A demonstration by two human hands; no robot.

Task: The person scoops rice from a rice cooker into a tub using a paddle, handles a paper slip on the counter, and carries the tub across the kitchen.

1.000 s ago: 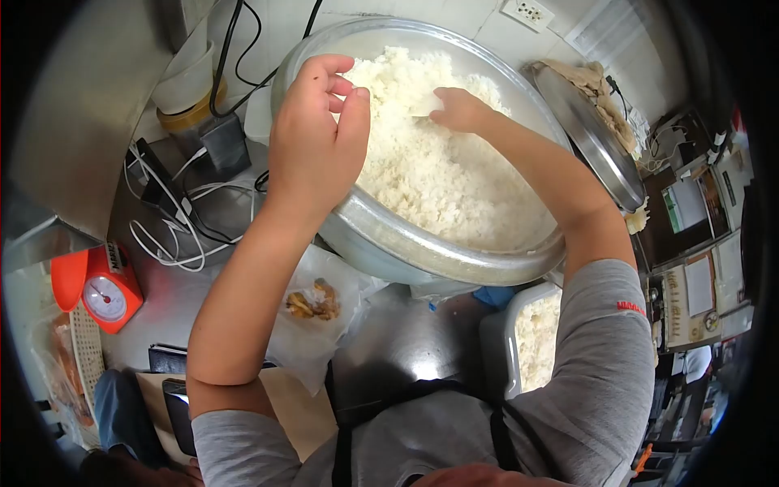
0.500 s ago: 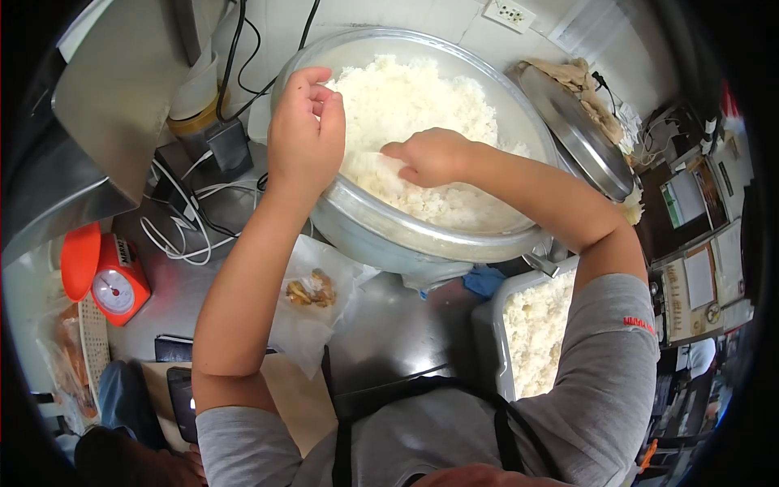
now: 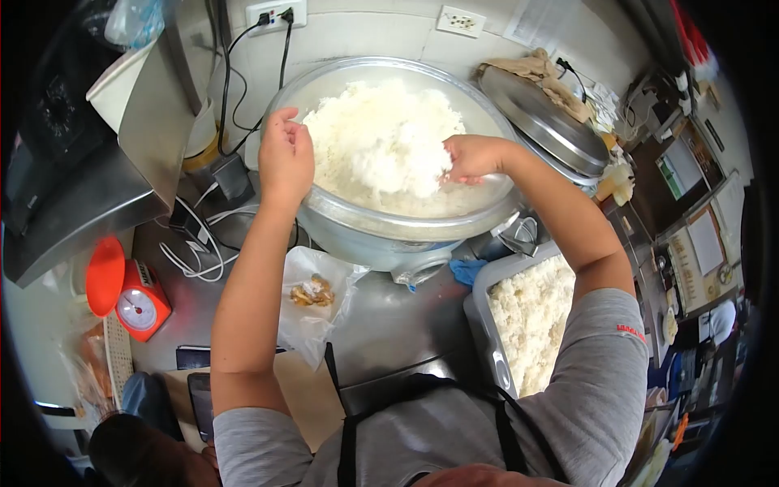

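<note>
A large round metal pot holds a heap of steaming white rice. My left hand is at the left side of its rim, with fingers curled over the edge. Inside the pot, near its right side, my right hand has its fingers closed behind a raised mound of rice. The mound covers whatever the fingers grip. To the lower right, a grey tub contains more rice, partly hidden by my right arm.
A metal lid with a brown cloth leans behind the pot. Scraps of food lie on a plastic bag. An orange scale, cables and a blue cloth are around. Another person's head shows lower left.
My right hand has moved right within the pot, and a mound of rice is now raised in front of it. My left hand stays at the rim. The camera view has shifted.
</note>
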